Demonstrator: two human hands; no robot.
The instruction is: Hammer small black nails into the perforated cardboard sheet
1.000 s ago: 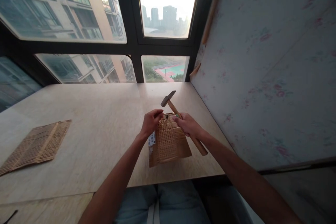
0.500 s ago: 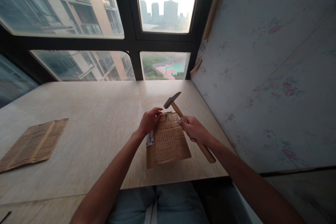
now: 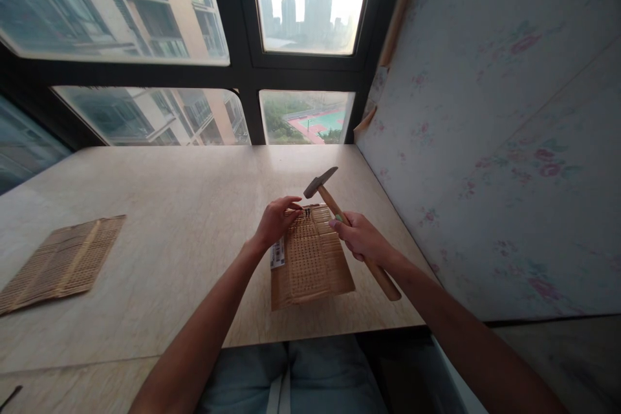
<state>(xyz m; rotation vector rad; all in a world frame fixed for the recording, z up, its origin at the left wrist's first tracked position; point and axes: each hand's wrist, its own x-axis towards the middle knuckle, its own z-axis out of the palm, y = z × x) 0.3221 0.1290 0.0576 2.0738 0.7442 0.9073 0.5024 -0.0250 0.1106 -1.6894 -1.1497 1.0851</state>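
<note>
My right hand [image 3: 361,237] is wrapped round the wooden handle of a hammer [image 3: 383,279]. Its metal head is raised just beyond the far edge of a piece of corrugated cardboard [image 3: 310,265]. Rows of small marks or holes cover the cardboard, and a white printed label [image 3: 277,253] sits along its left side. At its far left corner, my left hand [image 3: 278,220] has thumb and fingers drawn together; whatever is between the fingertips is too small to make out. Right beside those fingertips are a few small dark pieces [image 3: 307,212] at the cardboard's far edge.
A second sheet of corrugated cardboard [image 3: 63,262] lies on the left of the pale marble-like countertop [image 3: 194,200]. Dark window frames [image 3: 247,71] stand behind it, and a flowered wall [image 3: 485,142] closes off the right. A thin dark object [image 3: 12,396] shows at the bottom left.
The view has shifted very slightly. Both hands, the hammer and the cardboard keep nearly the same places relative to each other.
</note>
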